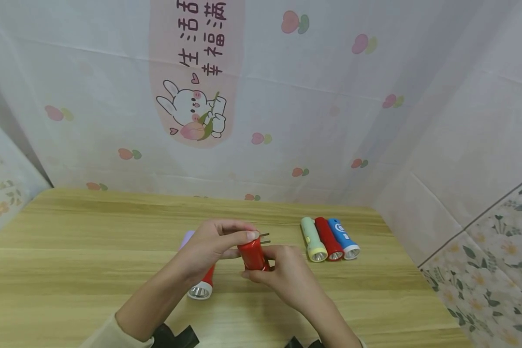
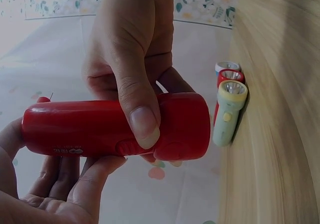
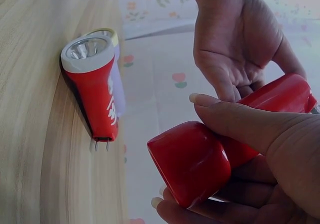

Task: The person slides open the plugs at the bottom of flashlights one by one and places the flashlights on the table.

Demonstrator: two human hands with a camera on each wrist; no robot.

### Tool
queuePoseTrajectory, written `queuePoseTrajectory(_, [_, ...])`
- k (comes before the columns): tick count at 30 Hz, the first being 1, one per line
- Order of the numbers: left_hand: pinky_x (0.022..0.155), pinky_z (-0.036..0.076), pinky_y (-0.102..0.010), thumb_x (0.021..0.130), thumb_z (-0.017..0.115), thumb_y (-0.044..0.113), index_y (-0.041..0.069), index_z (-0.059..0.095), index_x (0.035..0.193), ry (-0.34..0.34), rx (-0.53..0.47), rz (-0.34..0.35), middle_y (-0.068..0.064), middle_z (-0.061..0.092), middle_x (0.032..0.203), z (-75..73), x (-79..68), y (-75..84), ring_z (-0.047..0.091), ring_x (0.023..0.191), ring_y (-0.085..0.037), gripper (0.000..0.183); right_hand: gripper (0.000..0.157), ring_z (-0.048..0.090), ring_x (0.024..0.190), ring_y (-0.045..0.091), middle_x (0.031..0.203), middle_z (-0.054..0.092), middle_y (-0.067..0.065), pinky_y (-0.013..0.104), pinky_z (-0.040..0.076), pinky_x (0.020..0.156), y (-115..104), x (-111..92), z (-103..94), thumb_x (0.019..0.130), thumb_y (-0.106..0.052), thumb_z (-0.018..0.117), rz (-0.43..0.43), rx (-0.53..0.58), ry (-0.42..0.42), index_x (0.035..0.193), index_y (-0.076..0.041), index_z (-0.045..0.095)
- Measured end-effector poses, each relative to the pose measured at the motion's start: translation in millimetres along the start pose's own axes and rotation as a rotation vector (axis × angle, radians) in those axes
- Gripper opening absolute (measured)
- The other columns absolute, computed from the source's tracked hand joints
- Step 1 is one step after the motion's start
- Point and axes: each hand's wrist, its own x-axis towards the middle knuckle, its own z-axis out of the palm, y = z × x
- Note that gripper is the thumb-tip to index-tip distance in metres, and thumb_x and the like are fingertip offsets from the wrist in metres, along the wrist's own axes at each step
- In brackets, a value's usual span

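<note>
A red flashlight [image 1: 253,254] is held in the air between both hands, its two metal prongs [image 1: 265,238] sticking out sideways near the tail. My left hand [image 1: 215,244] pinches the tail end, with the thumb near the prongs. My right hand [image 1: 287,270] grips the head end. In the left wrist view, the right thumb [image 2: 142,116] lies across the body beside the ridged switch [image 2: 129,147]. The right wrist view shows the wide red head [image 3: 192,161] in front of the right fingers. The lamp's front face is turned away from view.
Left of the hands lie a red flashlight with a white head [image 3: 90,84] and a purple one [image 1: 187,238], partly hidden by my left arm. To the right, green [image 1: 313,239], red [image 1: 328,239] and blue [image 1: 343,238] flashlights lie side by side on the wooden table [image 1: 91,241]. A printed curtain [image 1: 265,96] hangs behind.
</note>
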Motion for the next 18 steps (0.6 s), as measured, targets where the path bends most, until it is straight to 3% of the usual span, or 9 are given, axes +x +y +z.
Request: queuePoseTrajectory(18, [0.098,0.058,-0.04,0.094,0.071,0.025,0.002,0.071,0.117,0.013,0.01,-0.02,-0.002,0.075,0.113,-1.0,0.1,-0.1,0.065,0.111,-0.02,0.033,0.026,0.064,0.078,0.008,0.092,0.077,-0.004,0.016,0.055,0.064,-1.4,1.1,2.0,0.081,-0.028,0.086,0.003,-0.003,-0.003,0.1,-0.013,0.078])
